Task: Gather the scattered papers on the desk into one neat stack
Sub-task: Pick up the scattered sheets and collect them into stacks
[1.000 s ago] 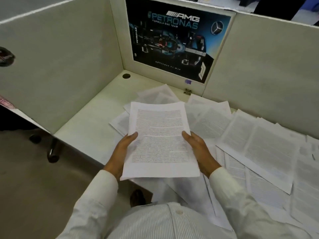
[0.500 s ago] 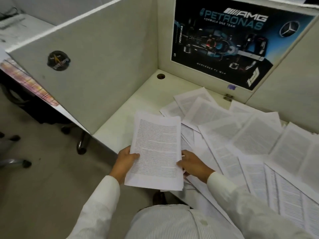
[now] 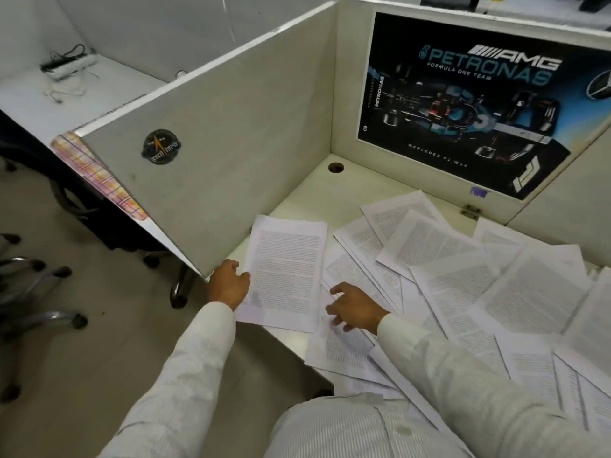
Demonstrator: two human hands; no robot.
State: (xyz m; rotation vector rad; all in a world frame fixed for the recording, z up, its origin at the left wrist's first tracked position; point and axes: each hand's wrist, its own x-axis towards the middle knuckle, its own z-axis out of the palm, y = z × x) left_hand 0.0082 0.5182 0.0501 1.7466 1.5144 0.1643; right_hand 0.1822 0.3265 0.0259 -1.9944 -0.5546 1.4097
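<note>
Many scattered papers (image 3: 463, 285) overlap across right part of desk (image 3: 307, 200), some hanging over near edge. On left, partition (image 3: 231, 143) bounds desk; racing poster (image 3: 463, 104) on back wall. At desk's left end, sheaf (image 3: 284, 276), just beside partition, near corner past desk edge; one sheet or several, hard to tell. Person's left hand (image 3: 228, 287) pinches sheaf's left edge, thumb on top. Person's right hand (image 3: 355, 307) over scattered papers, fingers spread, holding nothing. Round sticker (image 3: 161, 147) on partition; cable hole (image 3: 336, 167) in far corner.
</note>
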